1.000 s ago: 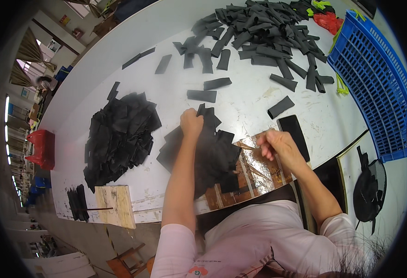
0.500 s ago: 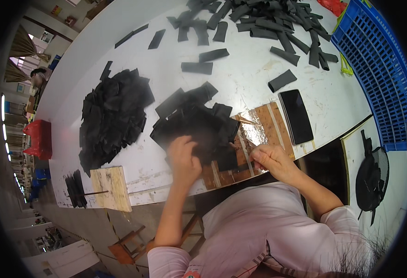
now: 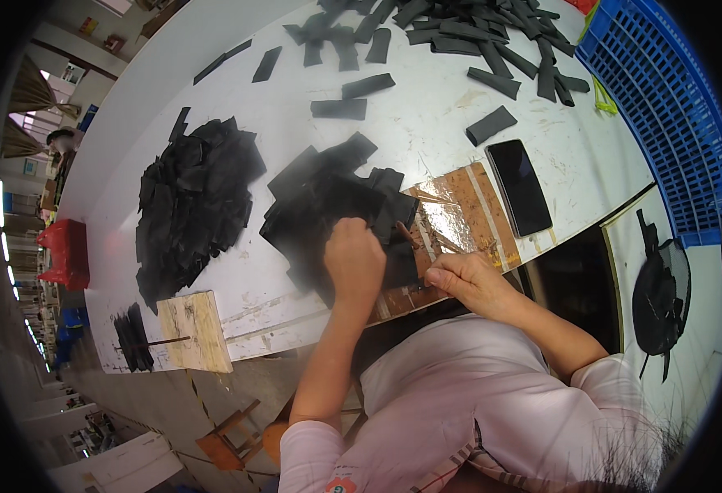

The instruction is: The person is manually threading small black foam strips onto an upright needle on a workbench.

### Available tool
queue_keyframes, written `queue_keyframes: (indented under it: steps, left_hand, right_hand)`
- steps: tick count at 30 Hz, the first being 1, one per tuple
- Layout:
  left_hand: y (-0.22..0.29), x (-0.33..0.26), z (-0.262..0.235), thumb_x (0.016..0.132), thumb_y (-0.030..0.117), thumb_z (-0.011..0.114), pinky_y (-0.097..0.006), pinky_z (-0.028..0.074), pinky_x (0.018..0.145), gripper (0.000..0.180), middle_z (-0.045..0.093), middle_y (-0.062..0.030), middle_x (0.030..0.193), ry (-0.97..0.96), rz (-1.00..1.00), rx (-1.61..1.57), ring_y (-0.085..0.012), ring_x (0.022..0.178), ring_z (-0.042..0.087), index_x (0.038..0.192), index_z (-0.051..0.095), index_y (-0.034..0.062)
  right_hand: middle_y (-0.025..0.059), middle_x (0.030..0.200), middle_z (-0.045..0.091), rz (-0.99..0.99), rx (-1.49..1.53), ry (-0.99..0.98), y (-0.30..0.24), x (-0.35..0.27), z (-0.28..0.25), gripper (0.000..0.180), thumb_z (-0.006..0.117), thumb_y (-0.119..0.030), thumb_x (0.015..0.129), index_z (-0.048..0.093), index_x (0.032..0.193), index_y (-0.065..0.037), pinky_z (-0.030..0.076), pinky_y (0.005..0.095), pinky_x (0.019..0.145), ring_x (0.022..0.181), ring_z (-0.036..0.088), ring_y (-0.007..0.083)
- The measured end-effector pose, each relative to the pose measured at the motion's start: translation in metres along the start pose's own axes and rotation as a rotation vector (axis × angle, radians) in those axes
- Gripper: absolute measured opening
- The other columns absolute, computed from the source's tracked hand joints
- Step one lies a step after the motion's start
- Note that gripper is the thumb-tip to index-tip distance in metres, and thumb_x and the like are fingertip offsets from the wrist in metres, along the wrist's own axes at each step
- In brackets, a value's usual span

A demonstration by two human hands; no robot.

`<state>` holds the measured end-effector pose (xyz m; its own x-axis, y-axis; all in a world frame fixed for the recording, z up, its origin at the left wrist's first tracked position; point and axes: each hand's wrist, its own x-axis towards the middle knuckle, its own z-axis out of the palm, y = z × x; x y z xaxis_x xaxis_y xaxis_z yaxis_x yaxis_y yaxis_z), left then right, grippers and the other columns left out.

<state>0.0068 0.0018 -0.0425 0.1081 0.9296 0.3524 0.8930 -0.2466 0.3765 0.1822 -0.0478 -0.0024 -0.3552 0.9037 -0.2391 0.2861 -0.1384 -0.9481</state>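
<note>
My left hand (image 3: 354,256) reaches over the middle pile of flat black pieces (image 3: 324,193), which look like cloth or thin foam. Its fingers are curled in, and their tips are hidden among the pieces. To its right, my right hand (image 3: 469,281) is closed with thumb and forefinger pressed together at the table's front edge. Whatever those fingers pinch is too small to make out. Between the hands, a short reddish-brown stick (image 3: 407,235) shows by the pile. A brown board (image 3: 468,201) with tape strips and a shiny patch lies beneath, partly covered by the pile.
Another black pile (image 3: 197,197) lies to the left, near a wooden block (image 3: 193,329) whose rod reaches black strips (image 3: 135,337). Black tube-like pieces (image 3: 492,125) are scattered toward the back. A phone (image 3: 519,187) lies right of the board, a blue basket (image 3: 661,107) beyond.
My left hand has moved right and slightly away from me, over the pile. My right hand has shifted slightly left, its fingers still pinched. The whole view has shifted a little.
</note>
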Motion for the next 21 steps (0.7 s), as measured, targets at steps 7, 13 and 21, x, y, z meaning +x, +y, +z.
queue_keyframes:
  steps: [7, 13, 21]
  left_hand:
    - [-0.019, -0.007, -0.029, 0.072, -0.001, 0.06, -0.022, 0.042, 0.053, 0.007, 0.057, -0.0035, 0.068, -0.071, -0.372, -0.641, -0.0083, 0.056, 0.051, 0.078, 0.058, -0.0024]
    - [-0.001, -0.03, -0.073, 0.069, 0.001, 0.062, -0.024, 0.044, 0.069, 0.012, 0.06, -0.0073, 0.082, -0.153, -0.686, -1.127, -0.0119, 0.076, 0.055, 0.081, 0.06, -0.0013]
    - [-0.003, -0.043, -0.105, 0.065, -0.009, 0.059, -0.025, 0.043, 0.07, 0.013, 0.059, -0.014, 0.085, -0.329, -0.177, -1.218, -0.0179, 0.078, 0.056, 0.077, 0.056, -0.0054]
  right_hand:
    - [0.0139, 0.063, 0.054, -0.273, -0.066, 0.167, -0.006, 0.006, 0.017, 0.013, 0.055, -0.01, 0.076, 0.055, 0.074, 0.002, 0.042, 0.0338, 0.052, 0.057, 0.054, 0.0261]
    - [0.0091, 0.074, 0.055, -0.686, -0.236, 0.465, -0.028, 0.015, 0.034, 0.014, 0.06, 0.0, 0.071, 0.056, 0.084, 0.0, 0.043, 0.0277, 0.052, 0.062, 0.054, 0.0233]
    - [0.0107, 0.074, 0.059, -0.367, -0.086, -0.217, -0.051, 0.024, 0.009, 0.014, 0.065, -0.007, 0.065, 0.059, 0.077, -0.001, 0.045, 0.0317, 0.061, 0.068, 0.057, 0.026]
